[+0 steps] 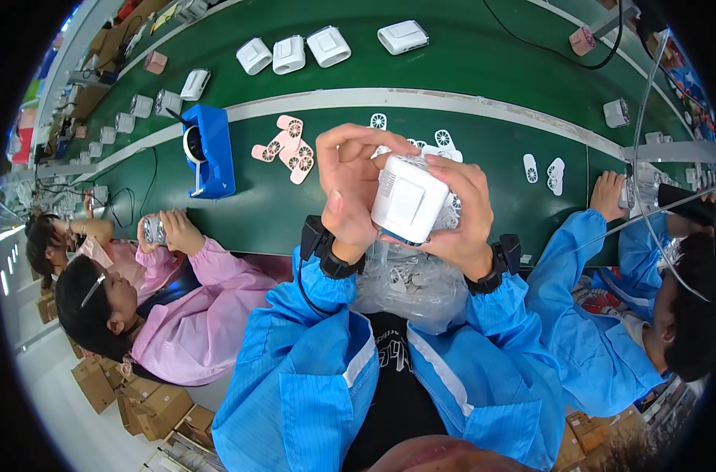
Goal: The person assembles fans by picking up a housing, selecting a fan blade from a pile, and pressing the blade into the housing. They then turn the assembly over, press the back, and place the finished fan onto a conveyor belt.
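Note:
Both my hands hold a white plastic device casing (pixel 409 200) above the green bench, its raised rectangular panel turned up. My left hand (pixel 346 185) curls along its left side, with fingers reaching over the far edge. On the other side, my right hand (pixel 470 208) grips the casing with bent fingers. White cut-out plates with round spoked grilles (pixel 443 141) lie just beyond my hands, partly hidden by them. Below the casing, at the bench's near edge, is a clear plastic bag (pixel 409 295) with white grille parts inside.
Pink grille plates (pixel 287 149) lie to the left, near a blue tape dispenser (pixel 212 153). More white plates (pixel 555 175) are at right. Several white casings (pixel 328 47) stand on the far green belt (pixel 468 79). Co-workers sit on both sides, one in a pink jacket (pixel 193 330).

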Available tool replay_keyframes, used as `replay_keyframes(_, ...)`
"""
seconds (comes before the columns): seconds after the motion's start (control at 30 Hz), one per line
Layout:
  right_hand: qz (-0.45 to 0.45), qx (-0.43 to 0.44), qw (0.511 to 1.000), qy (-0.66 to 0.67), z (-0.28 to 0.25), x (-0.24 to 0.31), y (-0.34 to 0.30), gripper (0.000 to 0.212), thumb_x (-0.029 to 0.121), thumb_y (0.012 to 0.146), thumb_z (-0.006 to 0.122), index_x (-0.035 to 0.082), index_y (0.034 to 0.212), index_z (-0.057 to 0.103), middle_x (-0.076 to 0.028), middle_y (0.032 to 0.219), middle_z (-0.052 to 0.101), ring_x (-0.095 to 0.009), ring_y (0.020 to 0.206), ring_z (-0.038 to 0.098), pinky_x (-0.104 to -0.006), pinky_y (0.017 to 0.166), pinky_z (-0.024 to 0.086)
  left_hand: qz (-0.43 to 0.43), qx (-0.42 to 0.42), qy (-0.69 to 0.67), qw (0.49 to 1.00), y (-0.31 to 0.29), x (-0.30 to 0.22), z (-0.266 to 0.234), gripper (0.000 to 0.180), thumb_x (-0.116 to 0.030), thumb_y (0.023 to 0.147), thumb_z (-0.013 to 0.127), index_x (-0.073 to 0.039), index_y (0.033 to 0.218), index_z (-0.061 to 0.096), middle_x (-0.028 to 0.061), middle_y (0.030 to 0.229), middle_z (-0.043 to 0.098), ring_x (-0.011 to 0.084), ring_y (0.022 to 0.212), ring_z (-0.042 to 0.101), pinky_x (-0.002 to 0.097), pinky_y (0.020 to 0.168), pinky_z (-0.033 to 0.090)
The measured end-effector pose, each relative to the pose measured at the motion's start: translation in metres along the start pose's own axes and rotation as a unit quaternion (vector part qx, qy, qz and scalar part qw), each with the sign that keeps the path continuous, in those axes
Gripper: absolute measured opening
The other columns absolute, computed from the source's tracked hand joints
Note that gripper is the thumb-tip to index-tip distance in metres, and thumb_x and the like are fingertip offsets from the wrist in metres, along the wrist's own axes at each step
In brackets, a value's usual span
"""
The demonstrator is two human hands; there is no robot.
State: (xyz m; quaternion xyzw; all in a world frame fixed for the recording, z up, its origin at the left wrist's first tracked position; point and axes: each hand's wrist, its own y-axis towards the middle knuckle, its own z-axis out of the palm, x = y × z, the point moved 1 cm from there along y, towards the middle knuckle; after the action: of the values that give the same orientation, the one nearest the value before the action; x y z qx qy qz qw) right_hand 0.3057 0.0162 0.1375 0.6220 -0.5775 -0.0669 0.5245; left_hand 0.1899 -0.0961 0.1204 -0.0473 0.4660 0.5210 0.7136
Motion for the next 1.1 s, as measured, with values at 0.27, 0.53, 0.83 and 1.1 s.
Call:
replay_keyframes(0.27,0.015,-0.001,0.999,0.044,0.002,-0.015,0.006,0.091,0.027,0.054,0.104,0.001,0.131,0.063,-0.018,0.124,0.069,-0.035,0.108,0.068,-0.0432,0.087,0.056,-0.027,0.000,-0.005,1.000,0.008,0.013,0.002,0.079,-0.069,0.092,0.057,-0.001,0.130,0.041,0.0255,0.109,0.063,0.0370,0.102,0.067,0.0494,0.091,0.057)
replay_keyframes(0.53,0.114,0.020,0.989,0.097,0.005,-0.035,0.007,0.092,0.024,0.059,0.103,0.004,0.137,0.059,-0.017,0.131,0.065,-0.035,0.113,0.067,-0.0424,0.092,0.057,-0.045,-0.008,0.022,0.999,0.020,0.030,-0.004,0.068,-0.060,0.098,0.057,-0.001,0.129,0.044,0.0232,0.106,0.064,0.0354,0.102,0.068,0.0470,0.088,0.059)
replay_keyframes(0.83,0.208,0.075,0.975,0.019,-0.007,-0.095,0.033,0.091,0.025,0.067,0.101,0.000,0.141,0.055,-0.019,0.134,0.062,-0.027,0.124,0.065,-0.0378,0.099,0.057,-0.097,0.041,0.191,0.976,0.080,0.081,-0.008,0.036,-0.025,0.108,0.056,0.001,0.133,0.054,0.0207,0.116,0.064,0.0288,0.108,0.068,0.0395,0.094,0.057)
replay_keyframes(1.1,0.515,0.028,0.853,-0.080,-0.046,-0.267,0.066,0.080,0.069,0.091,0.071,-0.009,0.109,0.071,-0.010,0.093,0.068,-0.016,0.085,0.060,-0.0286,0.079,0.049,0.151,0.254,0.640,0.710,0.181,0.160,-0.065,0.065,-0.005,0.086,0.079,-0.016,0.146,0.055,0.0184,0.145,0.055,0.0376,0.123,0.062,0.0434,0.108,0.050)
